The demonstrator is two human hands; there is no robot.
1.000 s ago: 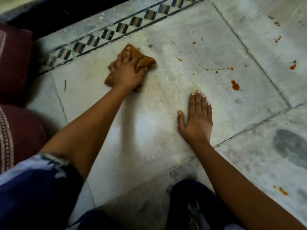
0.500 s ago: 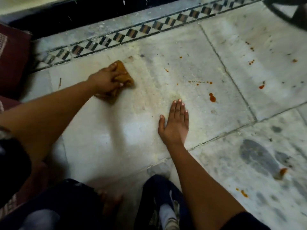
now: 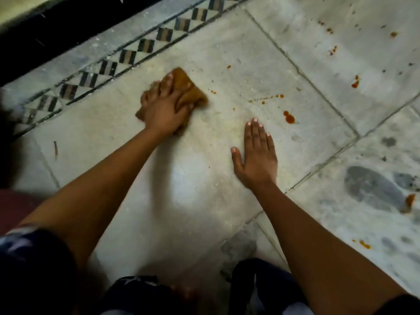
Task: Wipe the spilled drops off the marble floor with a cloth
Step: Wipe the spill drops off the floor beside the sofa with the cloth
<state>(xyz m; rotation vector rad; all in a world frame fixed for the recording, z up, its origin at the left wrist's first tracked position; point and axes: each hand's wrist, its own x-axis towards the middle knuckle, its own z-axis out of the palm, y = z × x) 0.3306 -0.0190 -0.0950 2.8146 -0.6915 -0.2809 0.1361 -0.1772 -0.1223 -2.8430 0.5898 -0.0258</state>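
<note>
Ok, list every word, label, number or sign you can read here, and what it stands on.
None: no text can be read.
The marble floor, its checkered border and the brown cloth under the left hand carry no lettering; the sleeve print is blurred.

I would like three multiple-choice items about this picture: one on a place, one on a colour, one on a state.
1. Where is the cloth? A) on the knee B) under the left hand C) on the grey-veined tile
2. Which colour are the spilled drops? A) orange-red B) blue C) green
3. How is the right hand? A) in a fist B) holding a brush C) flat on the marble floor
Key: B, the left hand grips it; A, they look orange-red; C, it lies flat and uncurled.
</note>
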